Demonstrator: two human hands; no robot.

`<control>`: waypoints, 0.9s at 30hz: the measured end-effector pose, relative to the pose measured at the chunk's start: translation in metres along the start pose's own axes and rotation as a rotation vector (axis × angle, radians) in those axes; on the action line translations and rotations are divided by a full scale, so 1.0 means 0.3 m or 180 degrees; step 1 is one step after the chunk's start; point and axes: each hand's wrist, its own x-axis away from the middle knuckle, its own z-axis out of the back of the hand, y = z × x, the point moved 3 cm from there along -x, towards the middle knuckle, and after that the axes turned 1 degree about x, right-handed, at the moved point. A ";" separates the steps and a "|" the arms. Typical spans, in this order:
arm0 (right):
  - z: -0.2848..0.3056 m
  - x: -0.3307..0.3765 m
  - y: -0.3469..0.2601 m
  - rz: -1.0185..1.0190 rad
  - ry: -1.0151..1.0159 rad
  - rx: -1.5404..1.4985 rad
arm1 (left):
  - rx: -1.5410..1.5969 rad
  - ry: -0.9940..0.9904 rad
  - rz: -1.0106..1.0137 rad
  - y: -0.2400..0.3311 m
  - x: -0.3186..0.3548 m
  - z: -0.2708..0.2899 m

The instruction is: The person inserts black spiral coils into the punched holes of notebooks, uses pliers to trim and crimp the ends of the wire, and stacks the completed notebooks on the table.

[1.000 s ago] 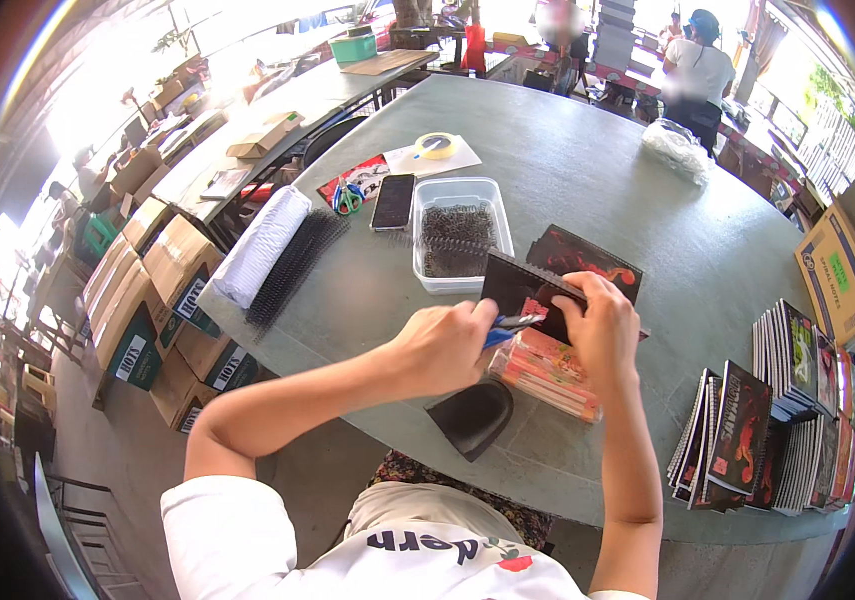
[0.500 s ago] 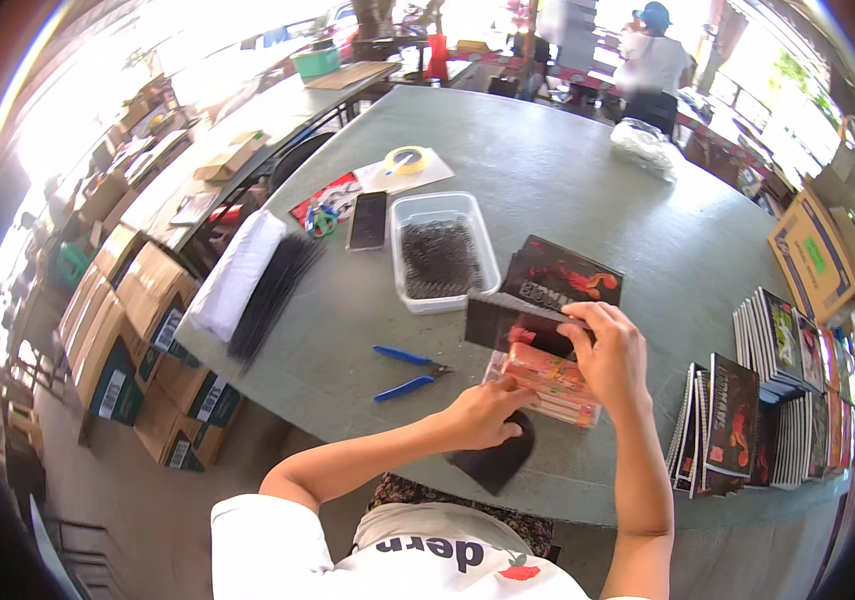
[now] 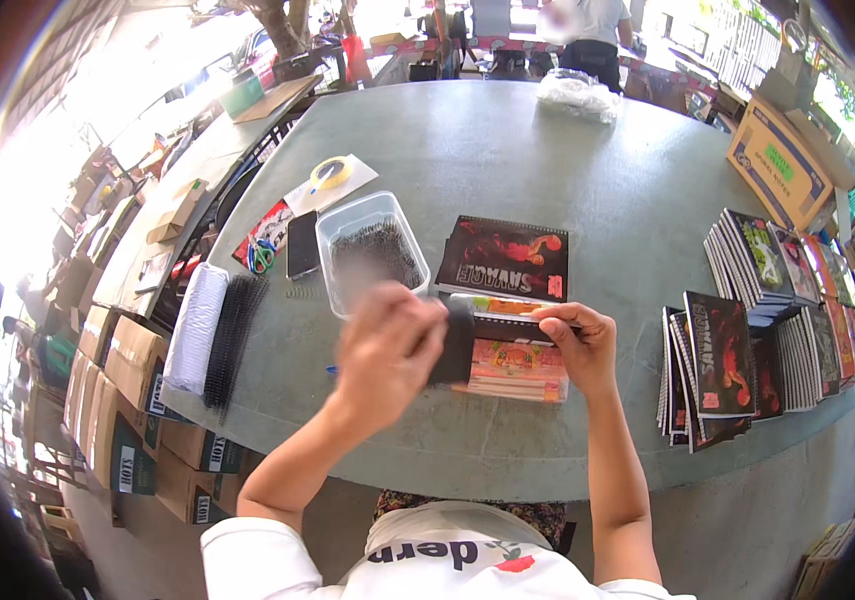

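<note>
My right hand (image 3: 582, 345) pinches the right end of a dark notebook (image 3: 517, 325), whose punched edge shows, on a stack of pink-orange notebooks (image 3: 517, 370). Left of the stack, my left hand (image 3: 387, 345) is raised and smeared by motion, its fingers looking curled. A black flat piece (image 3: 454, 345) is right beside it; whether the hand grips it is not clear. Behind the stack lies a black notebook with a red picture (image 3: 507, 258). A clear plastic tub (image 3: 417, 245) of black wire coils (image 3: 379, 250) stands just beyond my left hand.
At the left lie black binding coils (image 3: 232, 340) and a white roll (image 3: 197, 325). A phone (image 3: 302, 245), scissors (image 3: 261, 256) and a tape roll (image 3: 330, 173) are near the tub. Notebook stacks (image 3: 712, 355) and a carton (image 3: 777, 165) stand right. Someone (image 3: 592, 40) stands beyond the table.
My left hand has lifted off the stack and moved toward the tub. The black flat piece has come up from the table's near edge. The notebook in my right hand is lower, on the stack.
</note>
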 end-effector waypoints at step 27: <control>-0.023 0.009 0.001 0.0518 0.0260 -0.0656 | -0.0111 -0.0705 -0.0599 0.095 -0.038 -0.151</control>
